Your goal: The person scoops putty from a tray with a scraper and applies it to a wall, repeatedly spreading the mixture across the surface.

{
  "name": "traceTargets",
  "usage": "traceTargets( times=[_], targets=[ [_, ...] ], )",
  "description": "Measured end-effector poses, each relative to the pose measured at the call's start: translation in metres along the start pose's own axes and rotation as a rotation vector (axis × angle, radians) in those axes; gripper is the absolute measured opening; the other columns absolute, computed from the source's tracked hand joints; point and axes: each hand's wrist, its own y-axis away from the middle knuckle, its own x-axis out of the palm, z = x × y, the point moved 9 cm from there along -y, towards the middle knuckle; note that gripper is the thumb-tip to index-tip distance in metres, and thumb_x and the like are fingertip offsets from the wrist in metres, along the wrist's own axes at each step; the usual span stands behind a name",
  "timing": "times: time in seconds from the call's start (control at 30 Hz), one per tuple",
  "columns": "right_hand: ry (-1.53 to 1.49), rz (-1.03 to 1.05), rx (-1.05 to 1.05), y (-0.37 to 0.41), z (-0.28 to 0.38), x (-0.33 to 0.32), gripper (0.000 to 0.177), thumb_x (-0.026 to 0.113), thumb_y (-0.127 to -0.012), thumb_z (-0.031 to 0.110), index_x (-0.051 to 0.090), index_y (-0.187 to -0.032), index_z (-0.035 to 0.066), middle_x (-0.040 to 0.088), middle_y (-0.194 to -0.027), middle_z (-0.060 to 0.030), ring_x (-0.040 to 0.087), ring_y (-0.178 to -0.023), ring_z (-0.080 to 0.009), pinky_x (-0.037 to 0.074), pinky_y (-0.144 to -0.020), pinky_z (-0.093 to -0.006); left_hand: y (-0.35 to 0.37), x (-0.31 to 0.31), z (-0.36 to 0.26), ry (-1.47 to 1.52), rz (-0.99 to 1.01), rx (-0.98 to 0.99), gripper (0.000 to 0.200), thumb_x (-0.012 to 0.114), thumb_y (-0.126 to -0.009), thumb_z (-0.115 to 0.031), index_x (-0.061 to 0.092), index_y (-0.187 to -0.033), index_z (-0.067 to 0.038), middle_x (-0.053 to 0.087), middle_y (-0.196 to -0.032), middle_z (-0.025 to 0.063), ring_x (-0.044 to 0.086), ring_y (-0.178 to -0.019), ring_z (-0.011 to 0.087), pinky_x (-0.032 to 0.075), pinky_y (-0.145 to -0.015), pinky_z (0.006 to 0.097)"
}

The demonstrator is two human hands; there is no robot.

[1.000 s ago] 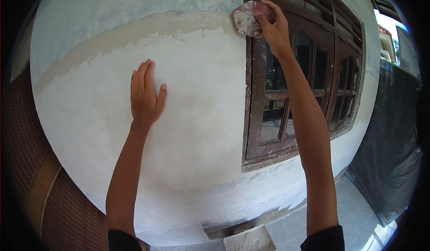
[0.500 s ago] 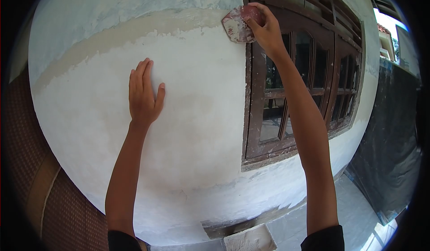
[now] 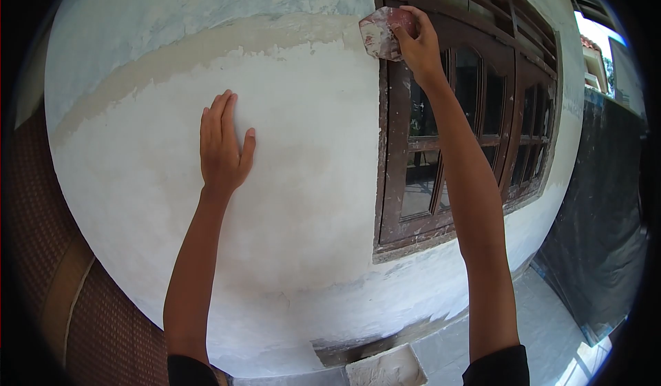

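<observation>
My right hand (image 3: 423,50) grips a reddish putty scraper (image 3: 379,36), its blade smeared with whitish filler. The scraper lies at the upper left corner of the brown window frame (image 3: 383,179), overlapping the frame and the wall's edge in this view. On the pale plastered wall (image 3: 303,186) my left hand (image 3: 224,145) rests flat, fingers up and thumb apart, with nothing in it. Above both hands' level a damp-looking beige band of filler (image 3: 172,59) curves across the wall and ends near the scraper.
The wooden window (image 3: 482,131) with glass panes fills the right side. Low at the bottom stands a shallow tray (image 3: 418,362) with pale filler, beside a ledge (image 3: 337,353) at the wall's foot. Woven panels (image 3: 103,317) line the left; a dark sheet (image 3: 592,214) hangs right.
My right hand and the scraper have shifted a little to the right, off the wall's edge and further onto the window frame. My left hand stays in place on the wall.
</observation>
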Motion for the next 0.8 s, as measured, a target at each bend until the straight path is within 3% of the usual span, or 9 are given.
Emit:
traceTargets(
  times=[0.07, 0.17, 0.3, 0.5, 0.57, 0.63, 0.7, 0.8],
  targets=[
    [0.02, -0.155, 0.103, -0.004, -0.011, -0.031, 0.036, 0.065, -0.091, 0.003, 0.056, -0.126, 0.005, 0.064, -0.11, -0.0095, 0.064, -0.095, -0.0153, 0.053, -0.08, -0.0281, 0.0, 0.001, 0.0, 0.02, 0.008, -0.008, 0.056, 0.053, -0.092, -0.014, 0.04, -0.144, 0.002, 0.042, -0.149, 0.016, 0.04, -0.138, 0.0337, 0.025, -0.117, 0.0516],
    [-0.157, -0.186, 0.194, 0.001, -0.011, -0.038, 0.037, 0.065, -0.092, 0.005, 0.054, -0.128, 0.005, 0.064, -0.111, -0.009, 0.064, -0.093, -0.0149, 0.054, -0.077, -0.0276, 0.0, 0.002, 0.0, 0.018, 0.004, -0.029, 0.056, 0.053, -0.092, -0.014, 0.04, -0.144, 0.002, 0.042, -0.149, 0.0159, 0.04, -0.138, 0.0337, 0.025, -0.117, 0.0516],
    [-0.004, 0.088, -0.01, 0.012, 0.009, 0.015, 0.039, 0.064, -0.093, 0.006, 0.052, -0.13, 0.006, 0.063, -0.112, -0.0082, 0.062, -0.094, -0.0143, 0.051, -0.081, -0.0275, 0.0, 0.002, -0.001, 0.014, 0.009, -0.018, 0.056, 0.053, -0.092, -0.014, 0.041, -0.144, 0.003, 0.042, -0.149, 0.016, 0.04, -0.137, 0.0337, 0.025, -0.117, 0.0519],
    [-0.116, -0.106, 0.2, 0.005, -0.019, -0.022, 0.041, 0.064, -0.094, 0.005, 0.052, -0.133, 0.007, 0.063, -0.115, -0.0054, 0.059, -0.1, -0.0114, 0.049, -0.084, -0.0261, 0.001, -0.001, -0.001, 0.029, -0.003, -0.008, 0.056, 0.053, -0.092, -0.015, 0.041, -0.143, 0.003, 0.043, -0.148, 0.0175, 0.04, -0.137, 0.034, 0.026, -0.117, 0.0522],
    [-0.245, -0.137, 0.239, 0.005, -0.015, -0.031, 0.036, 0.062, -0.095, 0.005, 0.052, -0.13, 0.006, 0.063, -0.112, -0.008, 0.062, -0.093, -0.0122, 0.053, -0.076, -0.0263, 0.0, 0.0, -0.001, 0.027, -0.003, -0.015, 0.056, 0.053, -0.092, -0.015, 0.041, -0.143, 0.003, 0.043, -0.148, 0.0178, 0.04, -0.137, 0.0339, 0.026, -0.117, 0.0522],
    [-0.229, -0.052, 0.179, 0.007, -0.006, -0.016, 0.036, 0.062, -0.095, 0.006, 0.052, -0.13, 0.006, 0.063, -0.112, -0.0073, 0.061, -0.096, -0.0113, 0.052, -0.077, -0.0265, 0.0, 0.0, 0.0, 0.017, -0.004, -0.014, 0.056, 0.053, -0.092, -0.015, 0.041, -0.144, 0.003, 0.043, -0.148, 0.0177, 0.04, -0.137, 0.0338, 0.026, -0.117, 0.0523],
    [-0.131, 0.159, 0.143, 0.015, -0.001, 0.013, 0.037, 0.063, -0.095, 0.006, 0.052, -0.131, 0.007, 0.063, -0.114, -0.0067, 0.06, -0.098, -0.0112, 0.051, -0.079, -0.0267, 0.001, 0.001, -0.001, 0.014, 0.004, -0.011, 0.056, 0.053, -0.092, -0.015, 0.041, -0.144, 0.003, 0.043, -0.148, 0.0176, 0.04, -0.137, 0.0337, 0.026, -0.117, 0.0523],
    [-0.105, 0.049, 0.089, 0.008, -0.029, -0.007, 0.038, 0.063, -0.095, 0.005, 0.052, -0.131, 0.007, 0.063, -0.115, -0.0066, 0.06, -0.099, -0.0114, 0.05, -0.079, -0.0267, 0.0, 0.0, -0.002, -0.006, 0.012, -0.001, 0.057, 0.053, -0.091, -0.014, 0.04, -0.144, 0.003, 0.042, -0.148, 0.0174, 0.04, -0.138, 0.0335, 0.026, -0.117, 0.0525]
  ],
)
